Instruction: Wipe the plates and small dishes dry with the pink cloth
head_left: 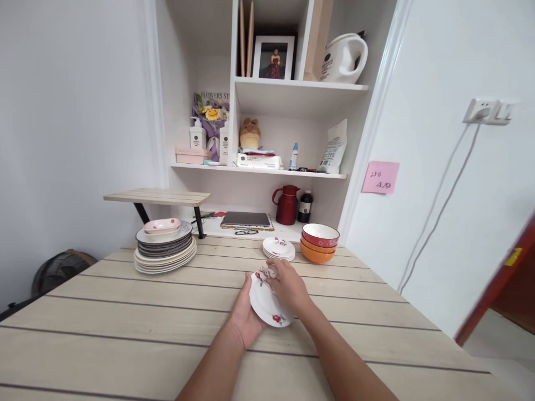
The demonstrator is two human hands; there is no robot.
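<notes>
My left hand (246, 317) grips a small white plate (267, 303) with red flowers by its left side and underside, tilted above the table. Over the plate's upper right part, my right hand (288, 284) is closed on a crumpled light cloth (270, 273) that presses against the plate's face. Much of the cloth is hidden by the fingers. Just beyond, a short stack of matching flowered plates (278, 247) lies on the table. Right of that stack stand nested bowls, a red one (320, 236) above orange ones (316, 255).
At the left, a tall stack of plates (165, 260) carries pink spotted dishes (162, 225), near a small raised wooden stand (156, 196). A laptop (246, 219), glasses (246, 232), a red jug (286, 206) and a dark bottle (305, 207) sit at the back of the wooden table (167, 312).
</notes>
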